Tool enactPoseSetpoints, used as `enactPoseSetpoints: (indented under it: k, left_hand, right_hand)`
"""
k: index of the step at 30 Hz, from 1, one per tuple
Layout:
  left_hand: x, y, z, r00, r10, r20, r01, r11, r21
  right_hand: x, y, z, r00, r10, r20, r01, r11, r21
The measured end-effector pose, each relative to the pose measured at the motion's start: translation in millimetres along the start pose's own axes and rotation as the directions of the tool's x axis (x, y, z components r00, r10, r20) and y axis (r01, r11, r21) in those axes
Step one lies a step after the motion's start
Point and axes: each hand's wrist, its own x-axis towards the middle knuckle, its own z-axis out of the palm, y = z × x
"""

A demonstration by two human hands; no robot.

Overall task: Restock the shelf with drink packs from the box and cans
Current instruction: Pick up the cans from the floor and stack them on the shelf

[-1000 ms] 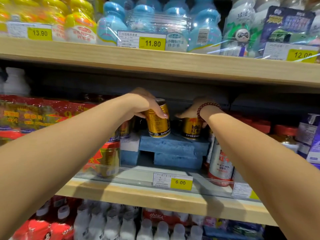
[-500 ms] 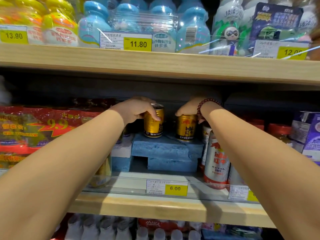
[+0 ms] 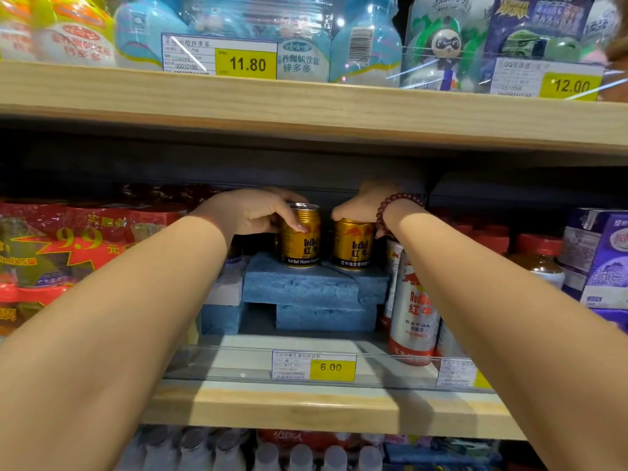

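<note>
Two small gold Red Bull cans stand upright, side by side, on stacked blue foam blocks in the middle shelf bay. My left hand wraps the left gold can from its left side, thumb across the front. My right hand, with a red bead bracelet at the wrist, rests over the top of the right gold can. The fingers behind both cans are hidden.
A tall white Red Bull Extra can stands right of the foam. Red-wrapped drink packs fill the left, red-capped bottles and purple cartons the right. A clear price rail fronts the wooden shelf; another shelf hangs above.
Both hands have pushed deeper into the shelf. The left can, tilted and lifted a second ago, now stands upright on the foam next to the right can.
</note>
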Motion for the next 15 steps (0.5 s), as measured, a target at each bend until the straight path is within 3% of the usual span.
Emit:
enactPoseSetpoints:
  k: [8, 15]
  left_hand:
    - [2, -17, 10, 0.983, -0.027, -0.184, 0.057, 0.986, 0.156]
    - [-5, -20, 3, 0.979, 0.013, -0.203, 0.004, 0.997, 0.082]
  right_hand:
    - [-1, -1, 0, 0.999, -0.004, -0.037, 0.003, 1.000, -0.014]
    - [2, 4, 4, 0.996, -0.030, -0.080, 0.028, 0.999, -0.031]
